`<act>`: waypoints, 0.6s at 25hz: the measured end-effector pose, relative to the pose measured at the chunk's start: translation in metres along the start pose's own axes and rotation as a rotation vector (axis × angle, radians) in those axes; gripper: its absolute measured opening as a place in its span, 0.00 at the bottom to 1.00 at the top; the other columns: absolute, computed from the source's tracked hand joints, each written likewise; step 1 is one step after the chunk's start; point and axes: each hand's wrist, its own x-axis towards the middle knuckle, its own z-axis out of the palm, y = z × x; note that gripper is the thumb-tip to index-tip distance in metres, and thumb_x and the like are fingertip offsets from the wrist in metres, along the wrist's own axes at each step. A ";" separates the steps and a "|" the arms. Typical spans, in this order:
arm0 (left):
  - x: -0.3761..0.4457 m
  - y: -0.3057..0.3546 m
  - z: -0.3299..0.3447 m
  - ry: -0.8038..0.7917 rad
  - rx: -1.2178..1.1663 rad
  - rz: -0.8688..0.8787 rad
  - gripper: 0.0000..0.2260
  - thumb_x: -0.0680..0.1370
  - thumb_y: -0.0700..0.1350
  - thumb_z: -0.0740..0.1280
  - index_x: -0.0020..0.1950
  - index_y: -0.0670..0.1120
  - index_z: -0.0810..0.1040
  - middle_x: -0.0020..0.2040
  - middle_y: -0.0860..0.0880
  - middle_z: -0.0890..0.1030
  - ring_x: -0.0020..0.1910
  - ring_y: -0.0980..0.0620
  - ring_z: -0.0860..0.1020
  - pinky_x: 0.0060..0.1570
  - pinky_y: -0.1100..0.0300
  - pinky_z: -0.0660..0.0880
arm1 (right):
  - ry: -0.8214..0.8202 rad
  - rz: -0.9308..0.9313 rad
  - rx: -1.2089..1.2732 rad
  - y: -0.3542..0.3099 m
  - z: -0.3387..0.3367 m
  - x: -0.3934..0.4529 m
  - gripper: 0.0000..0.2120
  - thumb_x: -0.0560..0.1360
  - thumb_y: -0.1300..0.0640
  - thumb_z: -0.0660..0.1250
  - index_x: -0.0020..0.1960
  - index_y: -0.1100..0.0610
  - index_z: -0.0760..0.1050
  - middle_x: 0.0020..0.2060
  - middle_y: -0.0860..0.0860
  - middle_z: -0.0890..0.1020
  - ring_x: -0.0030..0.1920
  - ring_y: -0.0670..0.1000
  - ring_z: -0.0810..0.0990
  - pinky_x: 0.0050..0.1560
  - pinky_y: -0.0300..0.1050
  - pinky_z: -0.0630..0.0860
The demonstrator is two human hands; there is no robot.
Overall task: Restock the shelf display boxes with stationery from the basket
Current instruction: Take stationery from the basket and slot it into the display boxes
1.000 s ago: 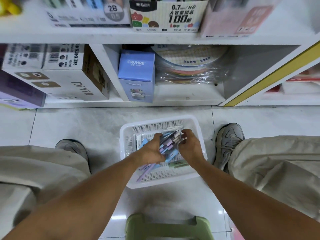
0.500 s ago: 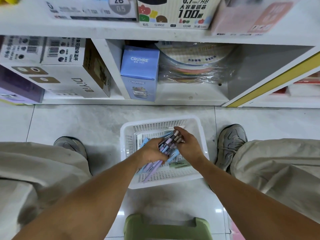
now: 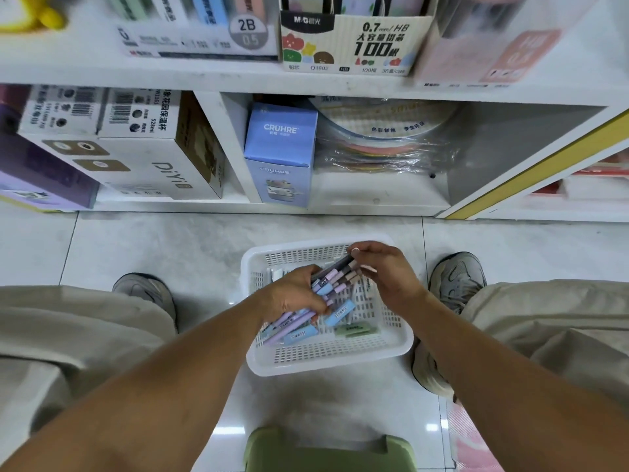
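Both hands gather a bundle of pens over the white basket (image 3: 326, 361) on the floor.

The left hand (image 3: 292, 294) has its grip clamped round the lower part of the pens (image 3: 332, 279); the right hand (image 3: 388, 275) pinches their upper ends just beyond that grip. Below the left grip, blue and green erasers (image 3: 338, 313) lie in the basket. The display boxes (image 3: 350, 46) sit on the shelf well above both grips.

We find bare floor (image 3: 163, 247) between the basket (image 3: 326, 361) and the shelf. The right half of the lower bay (image 3: 391, 195) lies open in front, beside the blue box (image 3: 279, 155); our knees and shoes (image 3: 456, 284) hem the basket's sides.
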 end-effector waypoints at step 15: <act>-0.143 0.145 -0.051 -0.212 0.097 0.063 0.06 0.74 0.32 0.69 0.49 0.38 0.76 0.38 0.39 0.78 0.31 0.46 0.75 0.32 0.58 0.72 | 0.056 -0.395 -0.308 -0.142 0.013 -0.071 0.09 0.78 0.67 0.69 0.44 0.56 0.82 0.27 0.45 0.82 0.26 0.46 0.74 0.26 0.36 0.73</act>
